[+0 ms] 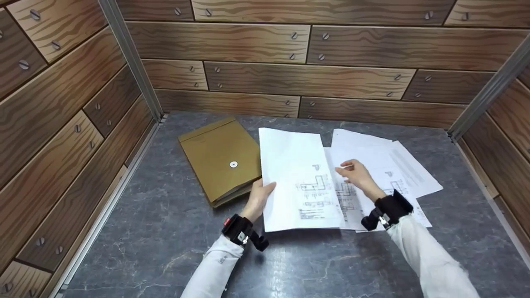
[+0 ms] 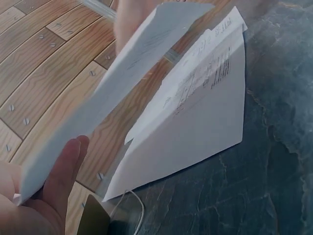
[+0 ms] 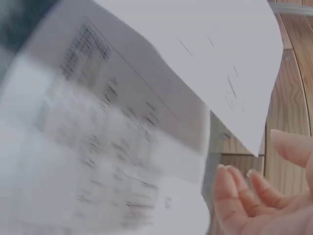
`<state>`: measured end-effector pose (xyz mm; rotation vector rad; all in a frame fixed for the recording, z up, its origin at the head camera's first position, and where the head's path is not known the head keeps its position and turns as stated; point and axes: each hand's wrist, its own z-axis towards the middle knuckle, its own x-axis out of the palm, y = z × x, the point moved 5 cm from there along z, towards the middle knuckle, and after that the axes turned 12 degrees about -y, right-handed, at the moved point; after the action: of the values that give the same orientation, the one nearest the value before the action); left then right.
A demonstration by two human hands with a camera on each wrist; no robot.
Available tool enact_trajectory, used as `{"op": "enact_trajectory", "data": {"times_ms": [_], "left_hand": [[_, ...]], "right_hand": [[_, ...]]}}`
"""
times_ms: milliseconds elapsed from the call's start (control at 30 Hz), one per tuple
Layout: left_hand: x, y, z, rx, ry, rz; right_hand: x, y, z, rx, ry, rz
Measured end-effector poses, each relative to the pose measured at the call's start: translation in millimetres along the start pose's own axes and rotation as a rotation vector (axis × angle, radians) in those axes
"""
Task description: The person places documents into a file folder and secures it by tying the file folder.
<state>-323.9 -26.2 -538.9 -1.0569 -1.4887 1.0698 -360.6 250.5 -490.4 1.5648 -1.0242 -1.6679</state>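
My left hand (image 1: 257,198) pinches the left edge of a white drawing sheet (image 1: 290,165), thumb on top and fingers beneath. In the left wrist view that sheet (image 2: 93,115) stands tilted above the papers on the table. My right hand (image 1: 359,176) hovers over the loose printed sheets (image 1: 360,145), just right of the held sheet's edge. Seen from the right wrist, the right hand's fingers (image 3: 230,196) are relaxed and apart from the sheet's corner, with nothing between them. Several loose sheets overlap one another under and right of the held one.
A brown document folder (image 1: 215,157) with a white round button (image 1: 233,164) lies to the left, its lower end partly gaping. A thin pale string (image 2: 142,208) trails near it. Wood-patterned walls enclose the dark marbled table (image 1: 165,256) at the back and sides.
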Motion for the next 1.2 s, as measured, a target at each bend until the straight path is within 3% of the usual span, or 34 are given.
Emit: {"op": "enact_trajectory", "data": {"times_ms": [367, 567, 867, 1200], "left_hand": [[8.6, -4.6, -18.6, 0.000, 0.042, 0.041], [16.4, -6.1, -27.4, 0.019, 0.080, 0.056], [25.6, -5.7, -34.2, 0.033, 0.143, 0.084], [21.8, -5.8, -32.9, 0.050, 0.108, 0.095]], "right_hand": [[0, 68, 44.9, -0.282, -0.043, -0.098], [13, 91, 56.6, -0.316, 0.062, -0.199], [27, 99, 64.5, -0.384, 0.194, -0.330], [11, 132, 57.5, -0.466, 0.246, -0.397]]}}
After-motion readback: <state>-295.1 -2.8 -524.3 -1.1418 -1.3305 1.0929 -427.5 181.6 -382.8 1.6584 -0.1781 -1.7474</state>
